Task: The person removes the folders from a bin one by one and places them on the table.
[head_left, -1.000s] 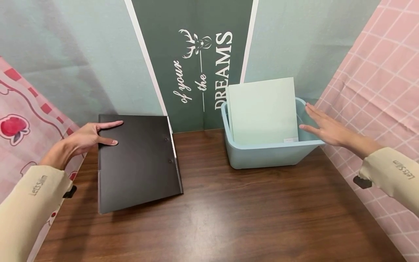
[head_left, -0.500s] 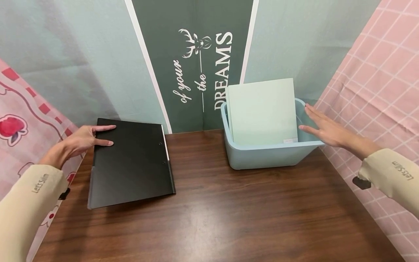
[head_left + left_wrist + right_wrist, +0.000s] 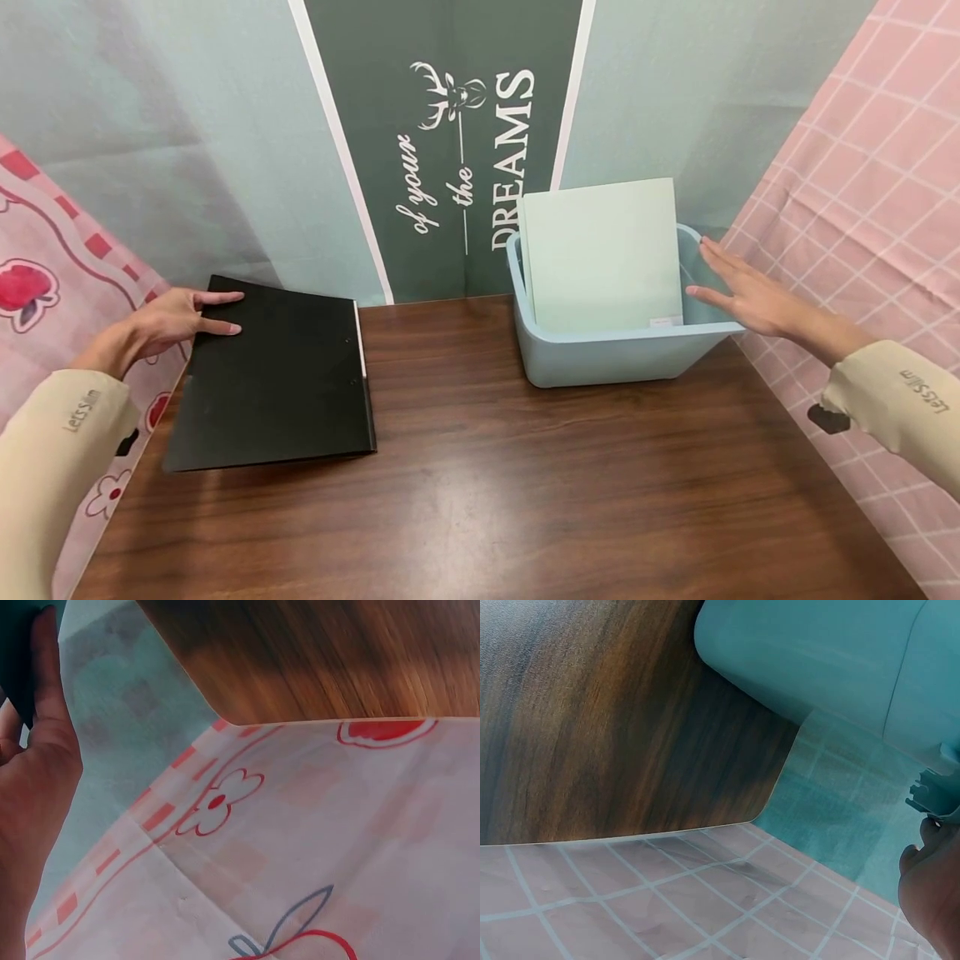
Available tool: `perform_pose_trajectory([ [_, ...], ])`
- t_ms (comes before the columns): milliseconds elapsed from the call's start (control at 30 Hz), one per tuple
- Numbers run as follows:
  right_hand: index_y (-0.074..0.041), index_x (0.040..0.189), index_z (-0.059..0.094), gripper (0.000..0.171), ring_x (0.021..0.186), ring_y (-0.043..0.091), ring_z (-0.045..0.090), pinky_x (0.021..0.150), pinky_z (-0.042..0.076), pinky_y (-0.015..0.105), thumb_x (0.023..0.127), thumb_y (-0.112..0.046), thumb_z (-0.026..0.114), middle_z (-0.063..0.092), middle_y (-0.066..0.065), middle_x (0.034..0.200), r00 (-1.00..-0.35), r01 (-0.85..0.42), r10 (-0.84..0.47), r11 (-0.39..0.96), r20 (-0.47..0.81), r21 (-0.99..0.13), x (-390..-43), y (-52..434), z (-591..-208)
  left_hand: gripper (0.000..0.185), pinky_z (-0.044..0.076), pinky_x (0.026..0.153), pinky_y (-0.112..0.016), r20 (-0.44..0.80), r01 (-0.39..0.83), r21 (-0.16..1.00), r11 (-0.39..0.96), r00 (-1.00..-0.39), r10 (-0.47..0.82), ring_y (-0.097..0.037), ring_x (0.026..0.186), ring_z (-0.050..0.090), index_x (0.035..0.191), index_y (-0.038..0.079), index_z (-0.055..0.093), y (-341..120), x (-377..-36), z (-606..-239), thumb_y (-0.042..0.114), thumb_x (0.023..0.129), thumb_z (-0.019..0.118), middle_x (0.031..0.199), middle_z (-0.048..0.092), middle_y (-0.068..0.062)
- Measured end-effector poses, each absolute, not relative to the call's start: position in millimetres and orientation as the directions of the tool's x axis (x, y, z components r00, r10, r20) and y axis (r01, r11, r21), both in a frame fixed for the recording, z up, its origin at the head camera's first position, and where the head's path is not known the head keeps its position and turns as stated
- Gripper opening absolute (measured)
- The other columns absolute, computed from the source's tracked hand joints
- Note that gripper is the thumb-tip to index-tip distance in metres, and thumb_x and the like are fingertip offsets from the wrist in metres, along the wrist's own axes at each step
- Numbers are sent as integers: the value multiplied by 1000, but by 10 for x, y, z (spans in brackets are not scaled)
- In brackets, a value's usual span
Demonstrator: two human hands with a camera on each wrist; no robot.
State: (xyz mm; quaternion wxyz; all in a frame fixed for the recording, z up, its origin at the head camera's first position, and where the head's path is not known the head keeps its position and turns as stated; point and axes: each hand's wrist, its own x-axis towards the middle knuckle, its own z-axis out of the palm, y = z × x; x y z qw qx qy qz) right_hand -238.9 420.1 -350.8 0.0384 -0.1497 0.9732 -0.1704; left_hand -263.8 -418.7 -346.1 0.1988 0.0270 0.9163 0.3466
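Observation:
At the left of the head view, my left hand (image 3: 171, 321) holds a black file folder (image 3: 277, 383) by its upper left edge. Thumb and index finger lie over its face; the other fingers are hidden behind it. The folder tilts, with a pale strip and small rivets along its right side. In the left wrist view only a dark corner of the folder (image 3: 15, 660) shows beside the fingers. My right hand (image 3: 750, 292) holds the right rim of a light blue plastic bin (image 3: 600, 362), thumb on the inner side. Pale green folders (image 3: 603, 254) stand upright inside the bin.
The brown wooden table (image 3: 465, 500) spreads under both things. A grey-green backdrop (image 3: 457, 150) with white lettering rises behind. Pink patterned cloth (image 3: 45, 250) hangs on the left and pink checked cloth (image 3: 862, 208) on the right.
My left hand has moved left with the black folder, whose lower end has swung leftward too. The right hand and the bin have stayed in place.

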Motion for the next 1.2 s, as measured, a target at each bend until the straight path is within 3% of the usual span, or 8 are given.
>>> perform_pose_trajectory([
  [100, -3, 169, 1, 85, 160, 50, 2, 125, 6, 71, 111, -43, 49, -9, 14, 177, -953, -277, -303, 897, -22, -344, -2383, 4200, -3506, 86, 51, 82, -40, -377, -77, 614, 786, -903, 205, -41, 119, 47, 163, 1, 34, -4218, -2654, -3445, 27, 96, 81, 157, 26, -45],
  [167, -2, 169, 2, 85, 160, 50, 2, 125, 6, 71, 111, -43, 49, -9, 14, 177, -953, -278, -303, 897, -20, -344, -2379, 4201, -3506, 88, 44, 105, -53, -395, -64, 605, 793, -890, 229, -53, 147, 23, 163, -1, 30, -4223, -2663, -3431, 24, 96, 82, 166, 9, -44],
  [267, -2, 169, 1, 85, 160, 50, 2, 126, 5, 70, 111, -42, 49, -10, 14, 177, -953, -276, -301, 896, -21, -347, -2374, 4206, -3505, 91, 37, 112, -59, -394, -31, 578, 816, -886, 245, -54, 153, 12, 163, -2, 29, -4222, -2687, -3419, 21, 94, 83, 165, 7, -44],
  [500, -3, 169, 1, 85, 160, 49, 1, 125, 5, 71, 111, -43, 49, -10, 13, 177, -955, -268, -296, 898, -29, -350, -2365, 4190, -3495, 92, 42, 79, -28, -365, 31, 502, 864, -898, 245, -43, 124, 43, 163, -2, 29, -4250, -2738, -3421, 20, 93, 84, 151, 31, -44],
  [667, -3, 169, 1, 85, 161, 47, 0, 126, 5, 70, 111, -43, 49, -9, 14, 177, -955, -267, -296, 898, -32, -350, -2370, 4182, -3486, 93, 32, 52, -29, -358, 3, 518, 856, -908, 220, -15, 59, 34, 163, -3, 31, -4303, -2756, -3474, 19, 91, 86, 94, 40, -22],
  [833, -3, 169, 0, 85, 161, 47, 0, 126, 5, 70, 111, -43, 49, -9, 14, 177, -955, -269, -295, 897, -24, -350, -2372, 4177, -3477, 94, 28, 47, -27, -334, 11, 509, 861, -919, 209, -9, 49, 19, 163, -4, 31, -4390, -2777, -3499, 17, 90, 86, 72, 31, -6],
  [933, -4, 169, 1, 85, 161, 48, 1, 126, 5, 70, 111, -43, 49, -9, 14, 177, -955, -269, -295, 897, -22, -352, -2365, 4174, -3473, 95, 29, 48, -27, -311, 32, 493, 870, -927, 210, -9, 50, 21, 162, -4, 32, -4440, -2782, -3515, 19, 89, 87, 87, 44, -18],
  [1200, -3, 169, 3, 85, 161, 48, 2, 126, 5, 69, 111, -42, 50, -7, 14, 177, -954, -276, -299, 891, -10, -360, -2365, 4187, -3489, 99, 35, 41, -29, -351, 2, 459, 888, -918, 184, -10, 43, 25, 166, 1, 27, -4541, -2731, -3642, 28, 91, 85, 58, 17, 9],
])
